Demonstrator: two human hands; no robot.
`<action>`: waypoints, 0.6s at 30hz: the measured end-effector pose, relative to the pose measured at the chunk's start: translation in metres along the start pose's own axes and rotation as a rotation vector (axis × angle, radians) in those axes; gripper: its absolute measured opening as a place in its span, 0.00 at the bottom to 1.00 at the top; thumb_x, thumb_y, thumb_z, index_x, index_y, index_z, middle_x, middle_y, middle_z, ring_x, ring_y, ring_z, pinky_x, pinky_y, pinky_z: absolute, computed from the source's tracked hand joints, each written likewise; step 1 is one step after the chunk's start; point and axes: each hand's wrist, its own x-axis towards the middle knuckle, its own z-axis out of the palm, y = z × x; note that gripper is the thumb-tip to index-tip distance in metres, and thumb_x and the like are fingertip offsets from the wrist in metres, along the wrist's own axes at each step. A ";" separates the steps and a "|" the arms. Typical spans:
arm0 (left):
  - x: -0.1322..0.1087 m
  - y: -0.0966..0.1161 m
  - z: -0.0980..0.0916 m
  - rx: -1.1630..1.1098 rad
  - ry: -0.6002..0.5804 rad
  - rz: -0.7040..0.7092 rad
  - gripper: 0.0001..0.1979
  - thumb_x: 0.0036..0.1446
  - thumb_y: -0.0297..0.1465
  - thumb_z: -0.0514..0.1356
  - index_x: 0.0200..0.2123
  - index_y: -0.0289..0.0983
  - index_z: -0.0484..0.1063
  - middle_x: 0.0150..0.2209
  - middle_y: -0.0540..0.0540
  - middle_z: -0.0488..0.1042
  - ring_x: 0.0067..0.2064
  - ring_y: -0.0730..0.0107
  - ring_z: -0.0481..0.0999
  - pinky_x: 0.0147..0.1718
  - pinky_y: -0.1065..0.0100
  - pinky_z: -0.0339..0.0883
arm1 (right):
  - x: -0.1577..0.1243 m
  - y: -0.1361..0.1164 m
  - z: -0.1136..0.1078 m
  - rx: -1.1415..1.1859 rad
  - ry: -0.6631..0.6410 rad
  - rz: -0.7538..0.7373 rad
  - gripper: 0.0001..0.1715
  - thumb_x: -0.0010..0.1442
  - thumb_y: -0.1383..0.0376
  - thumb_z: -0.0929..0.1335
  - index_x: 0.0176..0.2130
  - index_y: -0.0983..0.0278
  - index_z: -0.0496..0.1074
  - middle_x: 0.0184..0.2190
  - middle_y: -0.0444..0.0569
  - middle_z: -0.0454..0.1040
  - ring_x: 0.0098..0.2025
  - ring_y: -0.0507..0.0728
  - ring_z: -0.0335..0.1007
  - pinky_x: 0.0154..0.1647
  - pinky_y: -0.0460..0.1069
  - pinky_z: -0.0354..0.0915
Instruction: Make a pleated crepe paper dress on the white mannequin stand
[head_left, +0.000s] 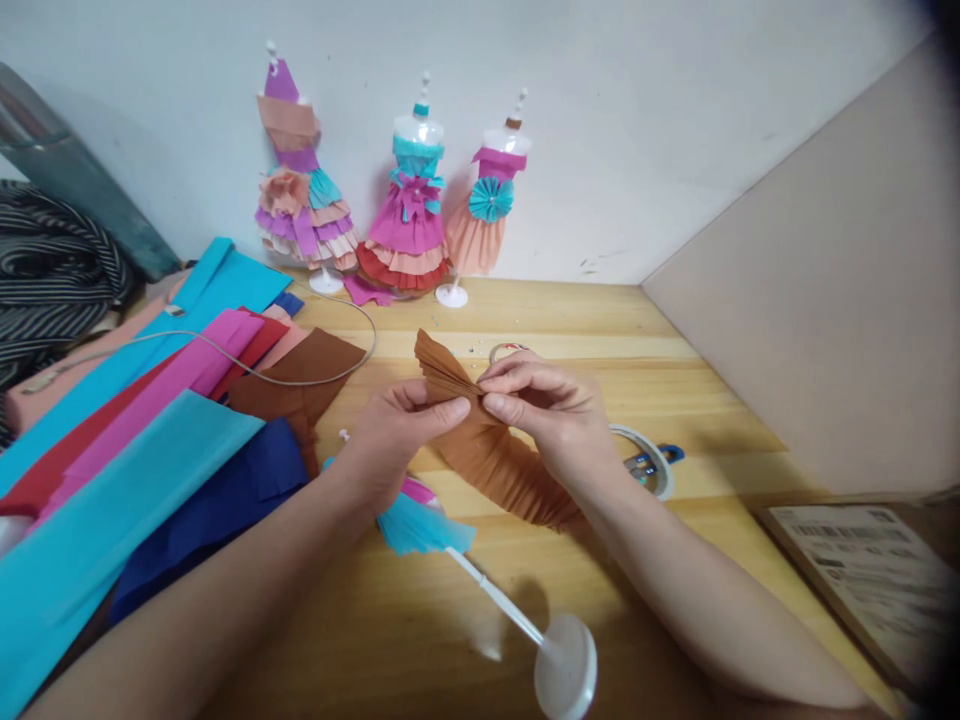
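Note:
My left hand (pixel 397 430) and my right hand (pixel 547 405) both pinch a pleated brown strip of crepe paper (pixel 491 460) above the wooden table (pixel 675 330). The fingertips meet at the strip's gathered middle, and its two ends fan out up-left and down-right. Under my left wrist lies a small white mannequin stand (pixel 559 665) on its side, wearing a turquoise paper skirt (pixel 420 525) with a bit of pink.
Three dressed paper-gown mannequins (pixel 409 200) stand by the back wall. Coloured crepe sheets (pixel 150 430) with a white cable cover the left side. Tape roll and scissors (pixel 649 462) lie right of my hands. A printed sheet (pixel 870 575) is at the right edge.

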 end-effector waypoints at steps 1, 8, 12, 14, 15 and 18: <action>0.000 0.000 0.000 0.007 -0.004 0.003 0.10 0.48 0.32 0.67 0.36 0.37 0.81 0.36 0.45 0.82 0.44 0.61 0.77 0.50 0.61 0.65 | 0.000 0.000 0.000 -0.003 0.001 0.012 0.02 0.49 0.65 0.74 0.26 0.58 0.78 0.29 0.45 0.76 0.36 0.55 0.70 0.41 0.52 0.66; -0.001 0.003 0.001 0.034 0.010 0.000 0.08 0.49 0.31 0.66 0.35 0.37 0.81 0.34 0.47 0.82 0.41 0.63 0.78 0.46 0.63 0.67 | 0.003 -0.004 -0.002 -0.092 -0.065 -0.029 0.02 0.52 0.64 0.72 0.28 0.58 0.77 0.31 0.47 0.77 0.37 0.56 0.72 0.41 0.53 0.67; -0.001 0.005 0.002 0.046 0.042 0.000 0.09 0.47 0.32 0.67 0.33 0.36 0.81 0.33 0.46 0.82 0.41 0.61 0.78 0.47 0.61 0.68 | 0.004 -0.003 -0.002 -0.156 -0.089 -0.068 0.04 0.54 0.62 0.71 0.29 0.58 0.77 0.32 0.48 0.77 0.38 0.58 0.73 0.43 0.55 0.68; -0.001 0.007 0.003 0.042 0.051 -0.002 0.09 0.46 0.32 0.67 0.33 0.36 0.81 0.33 0.45 0.82 0.41 0.60 0.78 0.47 0.60 0.68 | 0.003 -0.003 -0.002 -0.189 -0.096 -0.085 0.04 0.54 0.62 0.71 0.29 0.59 0.77 0.32 0.48 0.78 0.38 0.58 0.73 0.43 0.56 0.68; -0.001 0.007 0.003 0.041 0.055 -0.004 0.09 0.45 0.32 0.68 0.33 0.36 0.81 0.33 0.45 0.82 0.41 0.60 0.78 0.47 0.60 0.68 | 0.002 -0.003 -0.002 -0.205 -0.099 -0.098 0.04 0.54 0.62 0.71 0.29 0.59 0.77 0.32 0.48 0.78 0.37 0.58 0.73 0.43 0.56 0.68; -0.001 0.008 0.004 0.044 0.064 0.000 0.09 0.45 0.32 0.68 0.32 0.36 0.81 0.33 0.46 0.82 0.40 0.62 0.79 0.46 0.62 0.68 | 0.001 -0.002 -0.001 -0.260 -0.105 -0.149 0.01 0.53 0.65 0.72 0.31 0.60 0.76 0.32 0.48 0.78 0.37 0.57 0.73 0.43 0.55 0.67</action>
